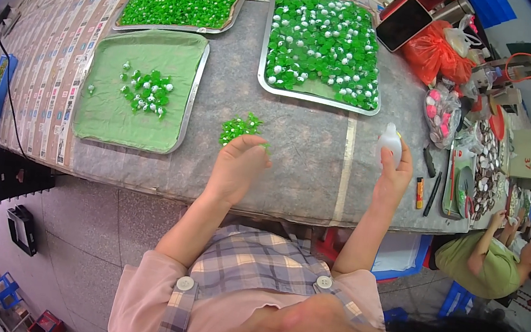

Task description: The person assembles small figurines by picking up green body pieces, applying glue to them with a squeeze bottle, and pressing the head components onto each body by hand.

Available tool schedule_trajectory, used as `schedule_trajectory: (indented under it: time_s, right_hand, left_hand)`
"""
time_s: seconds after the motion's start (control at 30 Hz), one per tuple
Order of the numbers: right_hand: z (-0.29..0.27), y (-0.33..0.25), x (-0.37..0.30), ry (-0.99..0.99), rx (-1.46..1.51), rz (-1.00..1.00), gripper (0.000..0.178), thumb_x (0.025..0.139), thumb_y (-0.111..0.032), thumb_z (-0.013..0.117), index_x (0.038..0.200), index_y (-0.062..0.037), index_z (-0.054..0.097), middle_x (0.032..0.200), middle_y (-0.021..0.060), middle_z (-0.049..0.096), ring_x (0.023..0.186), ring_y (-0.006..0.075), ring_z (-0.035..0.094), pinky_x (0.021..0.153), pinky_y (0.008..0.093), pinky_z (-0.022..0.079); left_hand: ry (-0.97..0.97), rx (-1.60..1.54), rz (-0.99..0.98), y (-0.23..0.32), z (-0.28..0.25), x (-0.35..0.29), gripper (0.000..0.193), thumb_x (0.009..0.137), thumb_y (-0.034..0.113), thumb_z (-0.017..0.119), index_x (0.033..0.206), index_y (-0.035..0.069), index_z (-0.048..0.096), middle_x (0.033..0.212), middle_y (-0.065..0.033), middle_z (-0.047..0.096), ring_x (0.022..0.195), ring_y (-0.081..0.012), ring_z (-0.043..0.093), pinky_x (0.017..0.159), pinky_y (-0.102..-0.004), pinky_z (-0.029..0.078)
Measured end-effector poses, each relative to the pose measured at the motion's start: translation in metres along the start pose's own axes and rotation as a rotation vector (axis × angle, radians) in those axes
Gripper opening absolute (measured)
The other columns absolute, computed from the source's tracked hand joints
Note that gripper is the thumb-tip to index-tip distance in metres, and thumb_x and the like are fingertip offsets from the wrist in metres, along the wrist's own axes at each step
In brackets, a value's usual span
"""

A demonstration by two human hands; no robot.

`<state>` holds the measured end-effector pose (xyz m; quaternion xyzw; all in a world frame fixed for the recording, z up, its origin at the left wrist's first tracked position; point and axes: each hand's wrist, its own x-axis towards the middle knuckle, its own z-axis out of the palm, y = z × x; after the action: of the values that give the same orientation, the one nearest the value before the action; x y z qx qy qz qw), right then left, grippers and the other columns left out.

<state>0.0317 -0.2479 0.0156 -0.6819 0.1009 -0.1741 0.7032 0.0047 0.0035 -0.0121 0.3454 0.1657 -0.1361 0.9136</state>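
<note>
From my distant seat, the clearest marking I can make out is a dark two-digit number — tilted with the bend of the view — on the side of a pale beige, box-shaped container [525, 143] at the far right. To the left I see rows of small repeated print on the brown-and-white patterned paper covering [45, 67] of the table, too fine for me to read. A slim orange-and-yellow tube [420, 193] carries dark markings — I see them as a patch, but their wording is too small to tell.
</note>
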Motion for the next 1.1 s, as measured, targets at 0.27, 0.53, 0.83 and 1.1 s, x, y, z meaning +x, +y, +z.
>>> schedule_trajectory:
  time_s: [0.27, 0.53, 0.83, 1.1]
  right_hand:
    - [-0.03, 0.033, 0.015, 0.078, -0.164, -0.004, 0.037, 0.068, -0.004, 0.057, 0.102, 0.0016, 0.043, 0.098, 0.0087, 0.051, 0.085, 0.013, 0.048, 0.072, 0.0245, 0.04]
    - [0.026, -0.021, 0.013, 0.146, -0.773, -0.684, 0.019, 0.067, -0.007, 0.058, 0.084, -0.0024, 0.053, 0.077, 0.0091, 0.054, 0.07, 0.0229, 0.051, 0.067, 0.0309, 0.039]
    - [0.084, 0.027, 0.07, -0.382, -1.361, -0.395, 0.015, 0.063, -0.019, 0.059, 0.073, -0.0073, 0.057, 0.071, 0.0116, 0.056, 0.065, 0.0263, 0.053, 0.056, 0.0352, 0.041]
    - [0.08, -0.001, 0.011, -0.636, -0.113, 0.143, 0.011, 0.073, -0.01, 0.054, 0.081, -0.0034, 0.054, 0.072, 0.0003, 0.055, 0.067, 0.0065, 0.05, 0.062, 0.0185, 0.04]
  left_hand:
    - [-0.003, 0.009, -0.013, -0.002, 0.001, 0.002, 0.01, 0.074, 0.003, 0.049, 0.083, 0.006, 0.051, 0.068, -0.0012, 0.052, 0.06, -0.0096, 0.05, 0.058, -0.0233, 0.043]
    - [-0.042, -0.047, -0.024, -0.004, -0.004, 0.003, 0.01, 0.074, 0.005, 0.051, 0.084, 0.006, 0.051, 0.068, -0.0022, 0.053, 0.062, -0.0102, 0.052, 0.057, -0.0226, 0.044]
    - [-0.088, -0.118, 0.019, 0.001, -0.013, -0.001, 0.011, 0.074, 0.006, 0.052, 0.085, 0.006, 0.051, 0.074, -0.0027, 0.054, 0.066, -0.0101, 0.053, 0.061, -0.0231, 0.047]
    - [-0.07, -0.085, -0.014, -0.003, -0.007, 0.002, 0.008, 0.074, 0.003, 0.05, 0.082, 0.004, 0.051, 0.072, -0.0049, 0.054, 0.065, -0.013, 0.052, 0.061, -0.0246, 0.043]
